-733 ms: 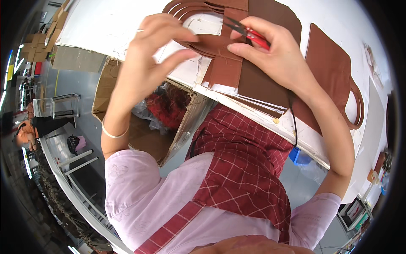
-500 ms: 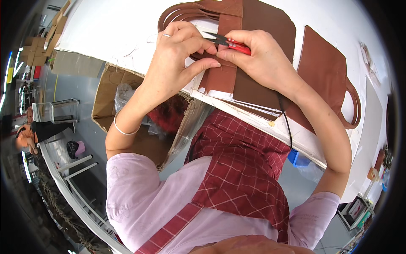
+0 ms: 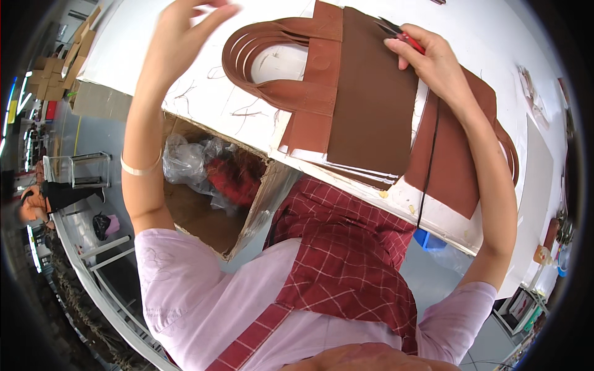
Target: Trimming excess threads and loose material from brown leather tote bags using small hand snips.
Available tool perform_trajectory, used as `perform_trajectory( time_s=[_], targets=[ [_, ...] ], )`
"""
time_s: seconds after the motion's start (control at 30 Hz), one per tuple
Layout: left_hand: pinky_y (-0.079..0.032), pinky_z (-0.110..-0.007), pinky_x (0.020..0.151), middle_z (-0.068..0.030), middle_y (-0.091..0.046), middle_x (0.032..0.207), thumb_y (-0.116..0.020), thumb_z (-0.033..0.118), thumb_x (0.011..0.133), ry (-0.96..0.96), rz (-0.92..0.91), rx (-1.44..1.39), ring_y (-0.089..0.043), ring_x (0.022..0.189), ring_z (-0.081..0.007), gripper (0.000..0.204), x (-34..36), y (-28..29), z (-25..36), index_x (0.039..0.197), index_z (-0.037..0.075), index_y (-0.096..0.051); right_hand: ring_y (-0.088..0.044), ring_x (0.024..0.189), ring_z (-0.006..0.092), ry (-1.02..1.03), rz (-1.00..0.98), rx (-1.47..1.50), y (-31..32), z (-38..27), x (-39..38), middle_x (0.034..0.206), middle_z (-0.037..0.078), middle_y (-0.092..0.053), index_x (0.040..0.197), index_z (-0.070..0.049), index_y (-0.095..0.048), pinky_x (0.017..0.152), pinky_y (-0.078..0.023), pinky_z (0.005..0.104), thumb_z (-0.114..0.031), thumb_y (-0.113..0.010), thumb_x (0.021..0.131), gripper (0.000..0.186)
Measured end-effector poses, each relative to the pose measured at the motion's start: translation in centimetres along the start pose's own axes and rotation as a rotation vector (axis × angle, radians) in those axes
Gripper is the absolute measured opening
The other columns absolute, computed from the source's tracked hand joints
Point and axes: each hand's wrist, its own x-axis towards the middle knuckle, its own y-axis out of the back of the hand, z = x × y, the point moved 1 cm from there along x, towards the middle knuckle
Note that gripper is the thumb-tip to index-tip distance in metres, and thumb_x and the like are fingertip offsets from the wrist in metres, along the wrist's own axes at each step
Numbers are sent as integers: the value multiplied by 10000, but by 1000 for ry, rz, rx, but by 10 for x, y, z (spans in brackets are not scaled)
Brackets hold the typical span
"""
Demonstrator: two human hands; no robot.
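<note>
Hands are apart; nothing is shared between them. Red-handled snips (image 3: pixel 411 42) are clamped in the right hand (image 3: pixel 435 62), dark blades pointed up-left, away from the wrist. Whether the blades are closed can't be told. The left hand (image 3: pixel 179 31) is raised well to the left, thumb spread from the fingers, fingertips cut off by the upper edge; no item is seen in it. The brown bag panels (image 3: pixel 371 108) are laid in a stack between and below the hands, far corner just under the right fingertips; contact can't be told. The looped handles (image 3: pixel 247 77) are turned toward the left hand. Another handled brown panel (image 3: pixel 447 176) is partly covered by the right forearm. Loose threads (image 3: pixel 247 113) are scattered on the white table (image 3: pixel 111 55) below the left hand. A cardboard box (image 3: pixel 263 201) is placed beside the left forearm.
</note>
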Motion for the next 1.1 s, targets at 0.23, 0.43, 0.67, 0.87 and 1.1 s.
perform_trajectory(
  time_s=[0.23,0.43,0.67,0.87,1.1],
  targets=[
    [-532,-358,705,-140,-721,769,-767,448,874,211,-378,26,-675,733,-228,453,82,-76,46,871,-5,-763,-419,651,86,16,3,202,-15,-2,11,685,-72,-399,873,-51,-636,644,-388,261,-492,-553,1028,475],
    [-532,-349,706,-147,-734,795,-800,291,857,270,-378,-191,-673,736,-201,306,84,-94,36,865,-12,-758,-517,600,171,159,-19,-11,-16,-1,17,649,13,-511,1043,-64,-641,624,-446,336,-436,-534,1047,387],
    [-511,-301,728,-70,-721,817,-739,201,929,307,-294,-424,-623,765,-124,219,72,-104,26,919,-17,-747,-640,707,371,203,-95,-418,-21,-22,19,709,154,-651,1037,-83,-600,658,-487,471,-451,-472,1058,390],
    [-496,-255,779,-4,-698,886,-700,199,980,371,-390,-758,-597,827,-87,199,68,-106,15,957,4,-735,-641,718,372,269,-123,-462,-24,-25,26,708,151,-648,1004,-88,-605,660,-487,485,-439,-436,1071,395],
    [-497,-240,770,0,-696,899,-686,194,991,328,-367,-785,-596,823,-79,193,68,-109,16,961,8,-726,-635,721,373,288,-149,-479,-23,-26,29,699,149,-639,984,-82,-610,668,-483,487,-441,-437,1070,408]
  ],
)
